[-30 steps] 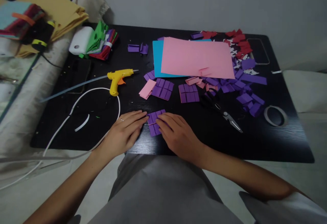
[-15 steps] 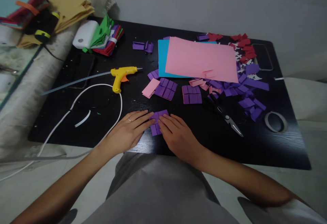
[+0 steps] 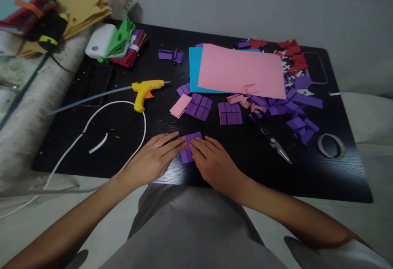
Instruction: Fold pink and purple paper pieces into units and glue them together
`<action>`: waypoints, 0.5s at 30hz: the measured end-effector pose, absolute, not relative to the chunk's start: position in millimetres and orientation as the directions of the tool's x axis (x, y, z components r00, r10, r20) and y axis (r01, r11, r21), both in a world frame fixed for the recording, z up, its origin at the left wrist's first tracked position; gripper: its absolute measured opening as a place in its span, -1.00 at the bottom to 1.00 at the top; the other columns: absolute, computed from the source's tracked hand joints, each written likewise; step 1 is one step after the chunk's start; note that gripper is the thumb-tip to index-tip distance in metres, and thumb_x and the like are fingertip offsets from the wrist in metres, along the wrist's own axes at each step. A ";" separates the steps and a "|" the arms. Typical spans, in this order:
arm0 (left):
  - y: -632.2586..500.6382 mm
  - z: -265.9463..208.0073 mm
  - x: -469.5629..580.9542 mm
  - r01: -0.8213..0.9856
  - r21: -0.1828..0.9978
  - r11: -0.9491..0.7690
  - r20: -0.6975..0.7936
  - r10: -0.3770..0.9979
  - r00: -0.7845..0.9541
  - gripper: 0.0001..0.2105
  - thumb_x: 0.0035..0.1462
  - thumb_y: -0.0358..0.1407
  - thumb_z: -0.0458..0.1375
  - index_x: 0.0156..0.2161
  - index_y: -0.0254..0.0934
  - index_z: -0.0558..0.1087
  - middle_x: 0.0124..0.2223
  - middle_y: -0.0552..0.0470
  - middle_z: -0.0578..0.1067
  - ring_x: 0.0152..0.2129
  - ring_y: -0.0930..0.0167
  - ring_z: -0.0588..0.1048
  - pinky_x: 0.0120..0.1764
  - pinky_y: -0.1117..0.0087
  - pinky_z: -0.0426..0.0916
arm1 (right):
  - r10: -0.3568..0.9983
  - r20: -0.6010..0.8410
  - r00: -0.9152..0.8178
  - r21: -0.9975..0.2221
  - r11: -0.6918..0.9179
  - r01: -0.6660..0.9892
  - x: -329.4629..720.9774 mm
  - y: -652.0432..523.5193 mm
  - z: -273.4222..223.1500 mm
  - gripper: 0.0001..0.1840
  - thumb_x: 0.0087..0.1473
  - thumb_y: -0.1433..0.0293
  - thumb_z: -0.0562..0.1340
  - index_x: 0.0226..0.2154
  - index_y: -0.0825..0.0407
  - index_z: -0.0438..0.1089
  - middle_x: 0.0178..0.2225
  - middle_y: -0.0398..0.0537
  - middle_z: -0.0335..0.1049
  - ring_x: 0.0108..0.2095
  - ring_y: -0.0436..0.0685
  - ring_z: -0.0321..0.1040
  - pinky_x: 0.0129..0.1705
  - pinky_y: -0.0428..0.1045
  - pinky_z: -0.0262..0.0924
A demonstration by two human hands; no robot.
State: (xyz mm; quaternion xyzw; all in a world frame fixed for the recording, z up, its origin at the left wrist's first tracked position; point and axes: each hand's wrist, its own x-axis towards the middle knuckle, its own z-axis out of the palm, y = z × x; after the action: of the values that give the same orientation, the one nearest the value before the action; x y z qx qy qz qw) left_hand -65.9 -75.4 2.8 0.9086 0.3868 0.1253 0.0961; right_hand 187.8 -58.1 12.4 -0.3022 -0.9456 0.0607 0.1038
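Observation:
A square of folded purple paper (image 3: 187,156) lies flat near the front edge of the black table. My left hand (image 3: 153,156) rests with fingers stretched out, their tips on its left part. From the other side, the extended fingers of my right hand (image 3: 213,162) press down on its right part, so much of the square is hidden. Two similar purple paper squares, one left (image 3: 199,107) and one right (image 3: 230,114), lie just beyond my hands. A folded pink paper piece (image 3: 180,106) overlaps the left one.
A yellow glue gun (image 3: 143,93) with a white cord lies left. Black-handled scissors (image 3: 278,148) and a tape roll (image 3: 331,146) are at right. Pink sheets (image 3: 242,68) cover a blue sheet (image 3: 194,70) at the back. Purple paper pieces (image 3: 296,105) are scattered at right.
The camera view has shifted very slightly. Both hands stay on the purple paper square, almost unmoved.

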 end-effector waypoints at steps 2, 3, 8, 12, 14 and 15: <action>-75.1 3.0 -65.8 0.678 0.254 -0.689 0.140 0.720 0.680 -0.54 0.35 -0.53 0.06 0.30 -0.32 0.43 0.37 -0.11 0.45 0.34 0.09 0.38 0.29 -0.08 0.39 | 0.583 0.156 -0.797 -0.191 0.810 0.555 187.6 -58.4 13.7 -0.61 0.33 0.59 0.15 0.15 0.34 0.46 0.15 0.30 0.54 0.18 0.30 0.45 0.31 0.20 0.30; -74.9 3.2 -65.4 0.679 0.250 -0.690 0.137 0.719 0.681 -0.54 0.35 -0.53 0.06 0.29 -0.32 0.43 0.36 -0.11 0.45 0.33 0.09 0.39 0.30 -0.08 0.38 | 0.586 0.156 -0.795 -0.198 0.807 0.556 187.4 -58.6 14.7 -0.61 0.33 0.60 0.14 0.14 0.34 0.46 0.14 0.30 0.54 0.18 0.30 0.45 0.29 0.20 0.31; -73.2 5.4 -60.3 0.675 0.230 -0.701 0.180 0.712 0.679 -0.60 0.34 -0.55 0.05 0.20 -0.37 0.51 0.30 -0.16 0.52 0.29 0.08 0.43 0.32 -0.10 0.35 | 0.616 0.140 -0.775 -0.201 0.784 0.587 186.4 -60.3 18.6 -0.60 0.37 0.59 0.08 0.14 0.31 0.46 0.16 0.31 0.51 0.24 0.36 0.36 0.25 0.23 0.32; -73.0 7.2 -57.5 0.674 0.250 -0.695 0.184 0.718 0.672 -0.61 0.34 -0.54 0.07 0.20 -0.37 0.51 0.29 -0.18 0.52 0.29 0.07 0.44 0.30 -0.10 0.38 | 0.616 0.136 -0.776 -0.222 0.782 0.583 185.7 -59.5 16.1 -0.61 0.36 0.58 0.09 0.14 0.28 0.45 0.16 0.30 0.51 0.23 0.36 0.37 0.26 0.25 0.28; -73.3 7.3 -57.5 0.674 0.265 -0.690 0.171 0.721 0.671 -0.59 0.33 -0.54 0.08 0.23 -0.35 0.50 0.30 -0.19 0.51 0.28 0.08 0.44 0.30 -0.12 0.36 | 0.618 0.125 -0.776 -0.237 0.778 0.581 185.2 -58.0 15.0 -0.62 0.35 0.58 0.11 0.13 0.25 0.45 0.15 0.28 0.51 0.22 0.35 0.37 0.26 0.24 0.25; -73.5 7.2 -57.6 0.676 0.269 -0.686 0.167 0.724 0.669 -0.58 0.33 -0.54 0.08 0.24 -0.34 0.49 0.31 -0.19 0.50 0.28 0.08 0.45 0.31 -0.13 0.36 | 0.617 0.120 -0.778 -0.243 0.778 0.580 184.9 -57.0 15.1 -0.63 0.34 0.58 0.12 0.13 0.24 0.45 0.14 0.27 0.51 0.22 0.35 0.37 0.25 0.24 0.25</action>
State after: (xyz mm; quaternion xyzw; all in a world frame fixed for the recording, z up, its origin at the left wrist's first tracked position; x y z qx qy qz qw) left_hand -57.6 -73.5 7.2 0.9089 0.3850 0.1308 0.0924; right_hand 184.9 -57.0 15.1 -0.3190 -0.9378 0.0968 0.0968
